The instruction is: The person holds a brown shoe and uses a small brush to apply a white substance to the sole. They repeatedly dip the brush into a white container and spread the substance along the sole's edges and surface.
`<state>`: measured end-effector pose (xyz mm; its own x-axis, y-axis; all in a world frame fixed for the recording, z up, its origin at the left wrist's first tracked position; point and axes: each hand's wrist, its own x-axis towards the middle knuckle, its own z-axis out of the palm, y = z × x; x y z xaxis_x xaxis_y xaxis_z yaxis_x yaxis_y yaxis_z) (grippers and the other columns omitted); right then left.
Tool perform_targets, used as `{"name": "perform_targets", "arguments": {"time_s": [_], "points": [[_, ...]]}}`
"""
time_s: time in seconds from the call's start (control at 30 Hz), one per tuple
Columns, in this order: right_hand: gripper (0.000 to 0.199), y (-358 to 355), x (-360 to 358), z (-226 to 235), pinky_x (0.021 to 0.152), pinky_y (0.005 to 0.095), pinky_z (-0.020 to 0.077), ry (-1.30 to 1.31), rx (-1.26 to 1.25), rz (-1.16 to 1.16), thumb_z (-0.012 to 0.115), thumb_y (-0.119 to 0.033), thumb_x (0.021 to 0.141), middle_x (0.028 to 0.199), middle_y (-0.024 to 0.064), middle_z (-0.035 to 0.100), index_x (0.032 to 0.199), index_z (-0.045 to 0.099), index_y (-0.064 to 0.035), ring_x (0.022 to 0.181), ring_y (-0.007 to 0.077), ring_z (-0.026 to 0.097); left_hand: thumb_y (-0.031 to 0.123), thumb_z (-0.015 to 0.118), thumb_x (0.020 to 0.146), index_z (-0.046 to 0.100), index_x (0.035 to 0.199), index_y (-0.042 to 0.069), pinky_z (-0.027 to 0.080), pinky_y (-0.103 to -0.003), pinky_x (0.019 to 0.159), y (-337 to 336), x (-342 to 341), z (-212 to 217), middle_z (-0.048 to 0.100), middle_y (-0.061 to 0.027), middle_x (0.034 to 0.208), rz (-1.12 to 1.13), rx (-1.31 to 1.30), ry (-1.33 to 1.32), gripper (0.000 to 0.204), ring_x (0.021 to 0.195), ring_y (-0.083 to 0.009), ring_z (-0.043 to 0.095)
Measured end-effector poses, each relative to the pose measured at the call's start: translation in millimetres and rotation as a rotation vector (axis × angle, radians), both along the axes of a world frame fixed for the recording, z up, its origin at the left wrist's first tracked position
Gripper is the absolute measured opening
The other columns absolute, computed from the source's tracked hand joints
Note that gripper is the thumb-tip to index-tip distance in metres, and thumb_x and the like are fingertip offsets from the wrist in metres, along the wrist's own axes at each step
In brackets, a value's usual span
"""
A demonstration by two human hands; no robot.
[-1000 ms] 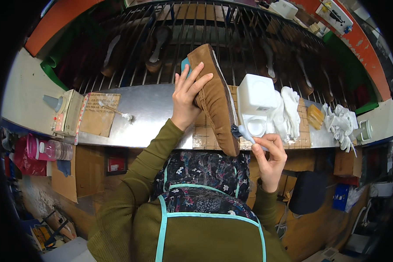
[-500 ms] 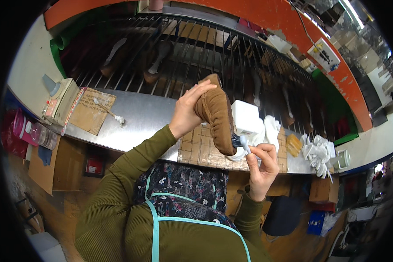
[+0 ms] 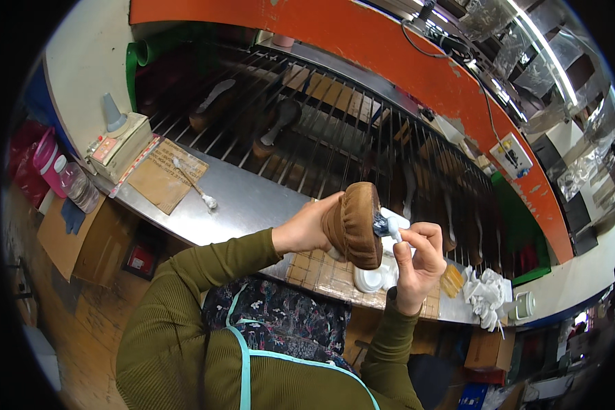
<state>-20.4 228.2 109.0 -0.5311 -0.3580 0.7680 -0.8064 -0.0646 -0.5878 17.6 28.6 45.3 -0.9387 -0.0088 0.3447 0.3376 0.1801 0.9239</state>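
My left hand is wrapped round a brown, gathered shoe upper, its toe end turned toward me and its underside to the right. Between the thumb and fingers of my right hand is a small brush with a pale handle. Its dark blue head touches the side of the shoe along the bottom edge. Beneath the hands lies a taped cardboard sheet on the metal bench. A white round tub stands just below the shoe, partly overlapped by it.
Beyond the bench runs a rack of metal bars with several dark shoes. At left are a swab stick on cardboard, a boxy device and a plastic bottle. White rags and a yellow block lie at right.
My left hand has lowered and turned the shoe, bringing its toe end toward me. The brush stays against its edge in my right hand. The whole view has tilted and shifted.
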Motion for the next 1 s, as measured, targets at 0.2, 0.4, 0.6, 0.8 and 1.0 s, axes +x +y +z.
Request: {"name": "perform_targets", "arguments": {"time_s": [0.2, 0.4, 0.6, 0.8, 1.0], "points": [[0.018, -15, -9, 1, 0.06, 0.0205, 0.0388, -0.019, -0.007, 0.06, 0.074, -0.004, 0.076, 0.088, 0.0042, 0.053, 0.093, 0.072, -0.0007, 0.071, 0.0095, 0.048, -0.011, 0.08, 0.059, 0.039, 0.129, 0.0, 0.052, -0.036, 0.092, -1, 15, 7, 0.061, -0.0105, 0.115, -0.404, 0.133, -0.187, 0.082, 0.107, -0.0204, 0.061], [0.018, -13, -17, -18, 0.06, 0.0216, 0.0393, -0.047, -0.008, 0.08, 0.074, -0.007, 0.077, 0.088, 0.0047, 0.053, 0.093, 0.072, -0.0005, 0.072, 0.0098, 0.048, -0.01, 0.078, 0.064, 0.039, 0.13, -0.004, 0.053, -0.034, 0.09, 9, 29, 1, 0.06, -0.0146, 0.117, -0.673, 0.464, -0.532, 0.077, 0.106, -0.0213, 0.062], [0.017, 15, -12, -54, 0.064, 0.0227, 0.0431, -0.28, 0.025, 0.172, 0.074, -0.009, 0.078, 0.088, 0.0056, 0.055, 0.091, 0.072, 0.001, 0.076, 0.0118, 0.053, -0.008, 0.079, 0.064, 0.048, 0.126, -0.004, 0.052, -0.032, 0.089, 24, 32, -34, 0.061, -0.0141, 0.118, -0.745, 0.476, -0.758, 0.07, 0.105, -0.0208, 0.062], [0.013, 98, 1, -118, 0.065, 0.0241, 0.0419, -0.683, 0.105, -0.189, 0.069, -0.004, 0.081, 0.082, 0.0058, 0.06, 0.091, 0.07, 0.0043, 0.074, 0.0106, 0.053, -0.01, 0.079, 0.06, 0.055, 0.12, -0.004, 0.049, -0.034, 0.095, 11, 41, -29, 0.063, -0.015, 0.115, -0.564, 0.561, -0.832, 0.065, 0.112, -0.0247, 0.057], [0.008, 124, 5, -135, 0.075, 0.0318, 0.0333, -0.285, 0.75, -0.816, 0.073, -0.015, 0.079, 0.074, -0.0002, 0.059, 0.085, 0.073, -0.0101, 0.062, 0.0136, 0.052, 0.031, 0.085, 0.066, 0.047, 0.131, -0.002, 0.045, -0.045, 0.099, -25, 40, -102, 0.057, -0.0152, 0.126, -0.597, 1.152, -0.298, 0.083, 0.112, -0.0289, 0.058]]}}
